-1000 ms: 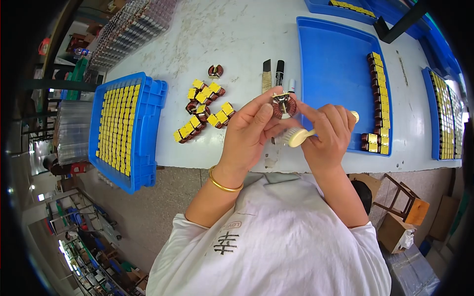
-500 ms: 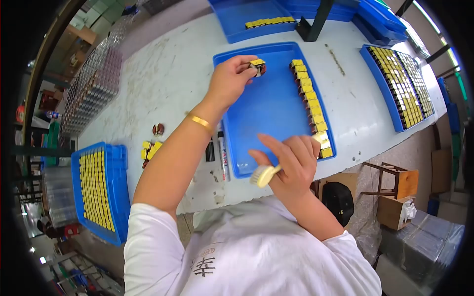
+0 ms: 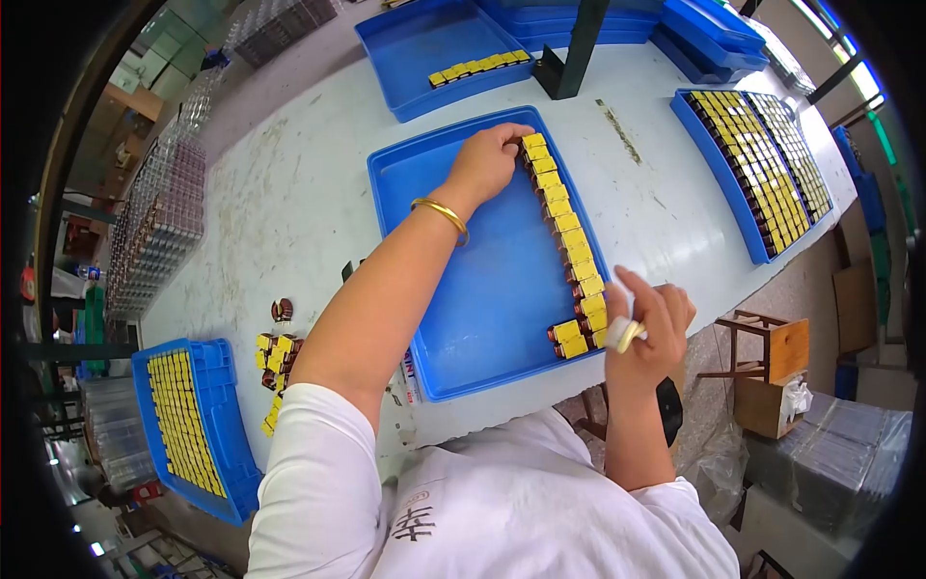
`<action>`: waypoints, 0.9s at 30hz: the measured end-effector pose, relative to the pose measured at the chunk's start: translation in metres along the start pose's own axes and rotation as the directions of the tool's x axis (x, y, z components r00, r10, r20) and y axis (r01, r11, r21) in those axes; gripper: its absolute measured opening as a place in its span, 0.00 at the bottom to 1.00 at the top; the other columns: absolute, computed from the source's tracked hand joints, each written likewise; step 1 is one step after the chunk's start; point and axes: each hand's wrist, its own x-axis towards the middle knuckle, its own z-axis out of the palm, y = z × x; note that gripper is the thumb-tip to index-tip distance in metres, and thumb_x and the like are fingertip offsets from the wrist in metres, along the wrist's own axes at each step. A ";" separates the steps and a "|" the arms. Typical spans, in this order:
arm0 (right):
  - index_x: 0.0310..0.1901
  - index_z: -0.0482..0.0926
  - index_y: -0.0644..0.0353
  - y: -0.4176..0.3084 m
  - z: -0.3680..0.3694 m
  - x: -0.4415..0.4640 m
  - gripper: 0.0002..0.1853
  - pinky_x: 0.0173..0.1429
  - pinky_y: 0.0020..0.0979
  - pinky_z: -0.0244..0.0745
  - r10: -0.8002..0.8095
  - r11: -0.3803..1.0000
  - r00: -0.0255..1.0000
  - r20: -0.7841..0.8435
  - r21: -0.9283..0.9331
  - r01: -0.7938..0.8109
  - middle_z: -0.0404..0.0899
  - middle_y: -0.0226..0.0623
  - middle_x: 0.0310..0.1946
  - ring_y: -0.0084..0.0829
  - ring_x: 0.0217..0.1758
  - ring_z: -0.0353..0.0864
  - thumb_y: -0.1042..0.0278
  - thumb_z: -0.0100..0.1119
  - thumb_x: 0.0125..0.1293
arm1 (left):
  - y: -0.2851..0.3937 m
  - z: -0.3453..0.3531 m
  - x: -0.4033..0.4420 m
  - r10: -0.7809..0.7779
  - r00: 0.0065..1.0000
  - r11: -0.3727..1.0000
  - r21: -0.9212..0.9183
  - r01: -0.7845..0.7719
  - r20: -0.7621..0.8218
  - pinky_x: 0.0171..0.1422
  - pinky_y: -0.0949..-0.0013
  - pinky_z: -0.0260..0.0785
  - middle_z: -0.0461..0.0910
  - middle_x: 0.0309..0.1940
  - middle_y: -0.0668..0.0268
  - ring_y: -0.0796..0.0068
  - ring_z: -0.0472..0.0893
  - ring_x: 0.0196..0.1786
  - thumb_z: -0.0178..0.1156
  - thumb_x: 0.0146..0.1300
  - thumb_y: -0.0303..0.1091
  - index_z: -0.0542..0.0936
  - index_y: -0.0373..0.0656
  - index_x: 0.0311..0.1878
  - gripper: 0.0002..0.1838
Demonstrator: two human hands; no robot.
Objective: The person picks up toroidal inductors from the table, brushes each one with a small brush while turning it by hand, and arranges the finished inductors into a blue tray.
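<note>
In the head view, my left hand [image 3: 485, 164] reaches to the far end of a row of small yellow-topped coils [image 3: 564, 222] in a blue tray [image 3: 463, 328]. Its fingers close around the endmost coil [image 3: 533, 142], partly hiding it. Two more coils [image 3: 567, 338] sit beside the near end of that row. My right hand [image 3: 658, 333] is just off the tray's near right corner, holding a pale-handled brush [image 3: 629, 336] with its index finger raised. Most of the brush is hidden by the hand.
Loose coils [image 3: 278, 359] lie left of the tray. A full blue tray [image 3: 236, 425] stands at the left edge, another filled tray [image 3: 752, 246] at the right. Behind are a partly filled tray [image 3: 405, 92] and a dark metal post [image 3: 577, 48].
My left hand has moved right, bringing the coil it carried to the row's far end. My right hand has moved right, away from the tray's middle, with the brush. The view has shifted.
</note>
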 end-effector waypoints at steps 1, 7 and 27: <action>0.38 0.84 0.57 0.010 0.001 0.000 0.12 0.40 0.28 0.57 0.003 1.000 1.000 -0.025 -0.024 -0.004 0.64 0.26 0.19 0.25 0.25 0.65 0.73 0.72 0.50 | -0.004 0.003 0.000 -0.012 1.000 0.999 -0.052 0.011 -0.014 0.58 0.65 0.70 0.80 0.52 0.56 0.62 0.79 0.53 0.50 0.66 0.26 0.76 0.40 0.58 0.17; 0.38 0.85 0.54 0.061 0.003 -0.009 0.08 0.40 0.29 0.56 0.043 0.987 0.987 -0.156 -0.147 -0.066 0.64 0.26 0.19 0.25 0.25 0.66 0.71 0.69 0.56 | 0.014 0.019 -0.030 -0.182 0.947 0.982 -0.104 0.160 -0.265 0.56 0.63 0.73 0.80 0.49 0.52 0.59 0.80 0.51 0.56 0.64 0.30 0.75 0.35 0.55 0.17; 0.36 0.84 0.52 0.080 0.011 -0.021 0.05 0.45 0.31 0.60 0.020 0.982 0.990 -0.138 -0.185 -0.045 0.69 0.25 0.20 0.27 0.27 0.69 0.68 0.68 0.58 | 0.061 0.011 -0.076 -0.521 0.837 0.775 -0.318 0.546 0.168 0.51 0.65 0.78 0.82 0.40 0.58 0.67 0.83 0.45 0.61 0.66 0.36 0.78 0.35 0.43 0.13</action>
